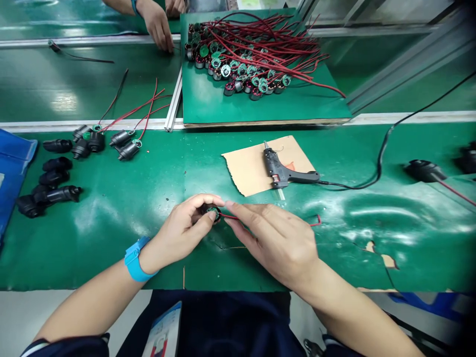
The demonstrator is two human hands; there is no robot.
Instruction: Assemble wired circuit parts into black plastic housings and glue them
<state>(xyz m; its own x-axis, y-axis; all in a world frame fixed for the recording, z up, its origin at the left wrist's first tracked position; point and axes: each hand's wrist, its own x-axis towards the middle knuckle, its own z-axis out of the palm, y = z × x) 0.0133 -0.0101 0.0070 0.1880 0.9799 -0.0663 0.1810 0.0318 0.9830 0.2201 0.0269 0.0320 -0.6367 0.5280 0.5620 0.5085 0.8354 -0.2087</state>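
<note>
Just inside the table edge (111,283), left fingers (203,224) clamped on a motor (213,213), right fingers (241,213) pinched on its red wire (315,221).

Counts on the green table (130,233)

One left hand (186,230) and one right hand (277,240) with one wired coil (213,213) between them at 6 o'clock. One glue gun (284,171) on one cardboard scrap (245,168) at centre. About five wired housings (124,144) and five bare housings (55,171) at 9 to 10 o'clock. Two black parts (424,171) at 3 o'clock. One board (208,106) at 12 o'clock, its heap of coils (238,69) too many to count. Two co-worker hands (159,27) at 11 o'clock.
</note>
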